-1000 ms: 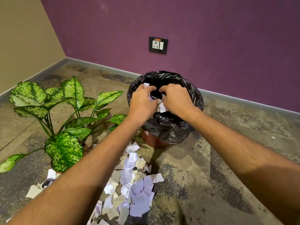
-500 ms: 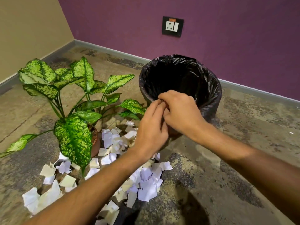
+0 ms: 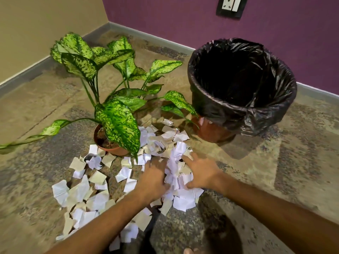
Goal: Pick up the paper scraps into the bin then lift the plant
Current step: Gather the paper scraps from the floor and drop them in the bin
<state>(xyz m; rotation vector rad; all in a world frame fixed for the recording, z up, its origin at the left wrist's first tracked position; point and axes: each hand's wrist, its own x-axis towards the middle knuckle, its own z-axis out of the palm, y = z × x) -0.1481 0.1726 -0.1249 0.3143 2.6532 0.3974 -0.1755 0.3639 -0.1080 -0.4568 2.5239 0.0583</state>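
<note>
White and cream paper scraps lie scattered on the floor in front of the potted plant, a speckled green-leaved plant in a terracotta pot. The bin, lined with a black bag, stands to the right of the plant near the purple wall. My left hand and my right hand are down on the pile, fingers spread, on either side of a bunch of scraps heaped between them. Both hands touch the paper; neither is closed around it.
A purple wall with a socket plate runs behind the bin, and a beige wall meets it at the left corner. The floor is mottled stone. Plant leaves hang out over the scraps and toward the left edge.
Both hands came away from the bin's rim and dropped down to the scrap pile on the floor. The view tilted downward with them.
</note>
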